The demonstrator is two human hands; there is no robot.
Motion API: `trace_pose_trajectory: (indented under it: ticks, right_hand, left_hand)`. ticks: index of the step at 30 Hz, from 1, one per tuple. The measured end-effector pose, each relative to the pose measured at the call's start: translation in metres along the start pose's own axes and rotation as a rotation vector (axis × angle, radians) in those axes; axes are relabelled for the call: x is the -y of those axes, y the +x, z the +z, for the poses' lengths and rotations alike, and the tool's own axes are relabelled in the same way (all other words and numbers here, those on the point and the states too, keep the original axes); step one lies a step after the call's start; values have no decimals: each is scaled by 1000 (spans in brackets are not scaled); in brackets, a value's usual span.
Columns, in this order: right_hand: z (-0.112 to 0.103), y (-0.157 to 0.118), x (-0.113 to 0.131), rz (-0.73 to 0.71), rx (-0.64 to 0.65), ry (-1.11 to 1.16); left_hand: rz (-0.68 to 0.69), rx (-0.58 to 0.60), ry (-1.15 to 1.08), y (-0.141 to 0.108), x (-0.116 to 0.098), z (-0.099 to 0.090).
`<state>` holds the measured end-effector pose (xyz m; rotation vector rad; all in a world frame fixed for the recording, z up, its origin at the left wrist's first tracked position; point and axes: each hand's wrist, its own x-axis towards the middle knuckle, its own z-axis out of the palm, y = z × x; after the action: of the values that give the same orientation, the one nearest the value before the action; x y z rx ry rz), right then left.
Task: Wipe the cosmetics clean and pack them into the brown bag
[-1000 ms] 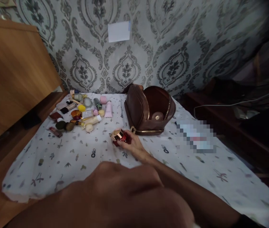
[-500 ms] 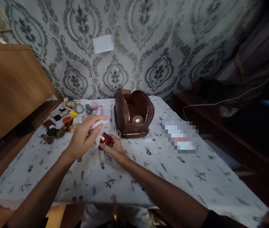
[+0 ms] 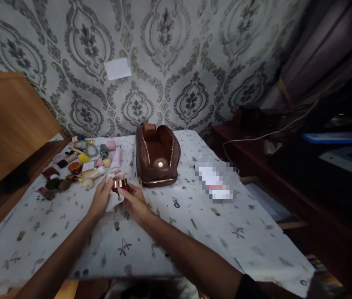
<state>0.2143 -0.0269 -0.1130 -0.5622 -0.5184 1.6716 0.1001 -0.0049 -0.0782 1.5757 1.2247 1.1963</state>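
Observation:
A small red cosmetic jar with a shiny gold lid (image 3: 120, 182) is in my right hand (image 3: 136, 204), whose fingers are closed around its near and right side. My left hand (image 3: 100, 198) grips a white tissue (image 3: 112, 203) and presses it against the jar's left side. Part of the tissue hangs below the jar. Just beyond my hands, to the right, stands a brown zip-up cosmetic bag (image 3: 157, 173) with its top unzipped and its brown lining showing.
Several cosmetics lie to the left, among them a pink tube (image 3: 116, 158), a yellow sponge (image 3: 83, 158) and an amber jar (image 3: 74, 167). A blurred-out flat object (image 3: 215, 180) lies right of the bag on the patterned tablecloth (image 3: 194, 245). A wooden panel (image 3: 11, 128) stands at left.
My left hand has come down with the tissue onto the jar. The jar now stands more upright in my right hand. The view has shifted rightward.

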Motion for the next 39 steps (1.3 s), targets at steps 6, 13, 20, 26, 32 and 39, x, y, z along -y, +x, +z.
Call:
trace_pose_trajectory:
  ticks: [6,13,20,26,32,39]
  right_hand:
    - [-5,9,5,39,-80,168]
    - [-9,8,10,41,-19,116]
    - [-9,6,12,86,6,90]
    - [-10,6,15,112,66,88]
    - [-7,1,18,132,80,23]
    - [-3,2,15,54,80,-55]
  left_hand:
    - [200,69,231,-1,10,6]
    - [555,191,629,2,25,-16]
    - [877,223,686,-8,29,-24]
    - [795,144,608,-11,32,-15]
    - [419,-16,462,-3,30,-8]
    - [128,134,373,0,22,-22]
